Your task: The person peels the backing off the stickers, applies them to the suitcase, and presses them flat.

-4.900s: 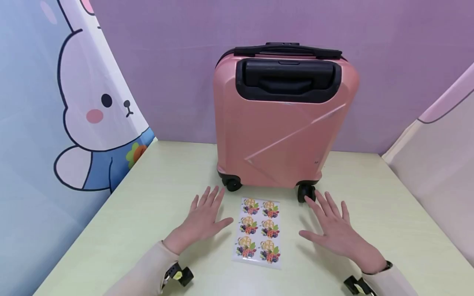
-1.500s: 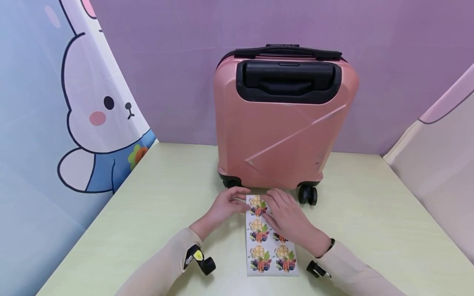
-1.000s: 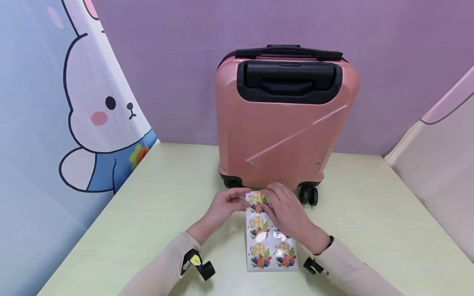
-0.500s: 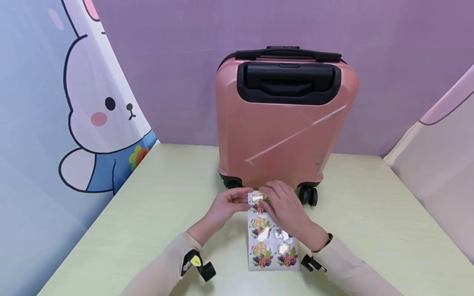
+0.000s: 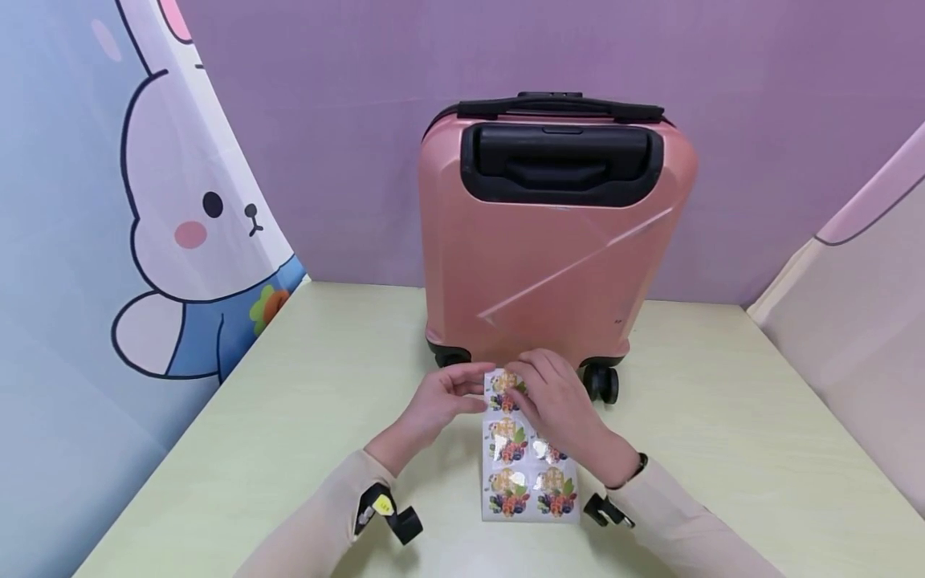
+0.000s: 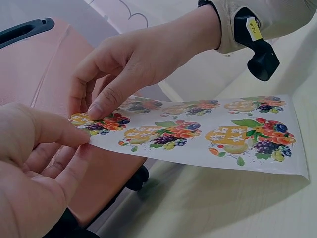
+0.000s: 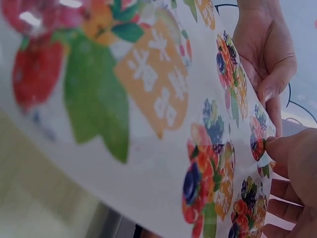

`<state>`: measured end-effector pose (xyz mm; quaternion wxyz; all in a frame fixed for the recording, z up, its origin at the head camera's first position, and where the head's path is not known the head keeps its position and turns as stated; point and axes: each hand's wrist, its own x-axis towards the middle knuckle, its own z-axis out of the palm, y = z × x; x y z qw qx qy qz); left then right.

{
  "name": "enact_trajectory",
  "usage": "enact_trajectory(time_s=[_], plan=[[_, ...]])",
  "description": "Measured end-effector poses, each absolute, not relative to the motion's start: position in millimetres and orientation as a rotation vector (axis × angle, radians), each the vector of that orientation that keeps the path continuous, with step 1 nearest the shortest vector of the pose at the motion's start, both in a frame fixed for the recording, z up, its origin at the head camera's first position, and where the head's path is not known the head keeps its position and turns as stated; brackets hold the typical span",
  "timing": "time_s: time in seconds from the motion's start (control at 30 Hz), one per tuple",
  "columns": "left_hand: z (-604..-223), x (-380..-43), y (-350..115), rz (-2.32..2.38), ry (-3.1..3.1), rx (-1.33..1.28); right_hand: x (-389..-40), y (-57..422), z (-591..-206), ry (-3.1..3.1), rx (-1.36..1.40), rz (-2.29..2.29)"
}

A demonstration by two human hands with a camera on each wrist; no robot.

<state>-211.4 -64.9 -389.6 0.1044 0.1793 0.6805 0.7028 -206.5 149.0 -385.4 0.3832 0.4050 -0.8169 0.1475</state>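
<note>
My right hand (image 5: 560, 401) pinches the far end of a sticker sheet (image 5: 522, 474), thumb pressed on the printed face, my other fingers partly hidden behind the edge. My left hand (image 5: 431, 405) grips the same end at its left corner, between thumb and fingers. The sheet hangs between us, my two hands close together, and slopes towards me; in the left wrist view its near edge bends down above its own shadow, and I cannot tell whether it touches the table (image 5: 347, 345). Its stickers show orange labels with white characters, berries, grapes and green leaves, some washed out by glare.

On each wrist, at the cuff of a beige sleeve (image 5: 311, 514), I wear a small black camera (image 5: 405, 526).

Just beyond my fingertips a pink suitcase (image 5: 552, 265) stands upright on the table, a black wheel (image 5: 601, 384) near my right hand and black handles (image 5: 564, 152) at its top. Behind it hangs a purple cloth (image 5: 325, 160); to my left is a blue cloth printed with a rabbit (image 5: 173, 185), to my right a pale one (image 5: 867, 321).
</note>
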Motion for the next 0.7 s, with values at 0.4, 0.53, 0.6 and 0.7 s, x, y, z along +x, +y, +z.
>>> enact_trajectory(time_s=[0.4, 0.53, 0.6, 0.7], plan=[[-389.0, -211.3, -65.2, 2.067, 2.011, 0.5, -205.0, 148.7, -381.2, -2.087, 1.032, 0.395], [-389.3, -211.1, -65.4, 2.073, 1.999, 0.5, -204.4, 147.9, -380.0, -2.078, 1.031, 0.399], [-389.3, -211.0, -65.5, 2.075, 1.989, 0.502, -204.3, 147.4, -379.6, -2.066, 1.031, 0.404], [-389.4, -210.7, -65.7, 2.073, 1.98, 0.503, -204.8, 146.5, -379.2, -2.054, 1.028, 0.417]])
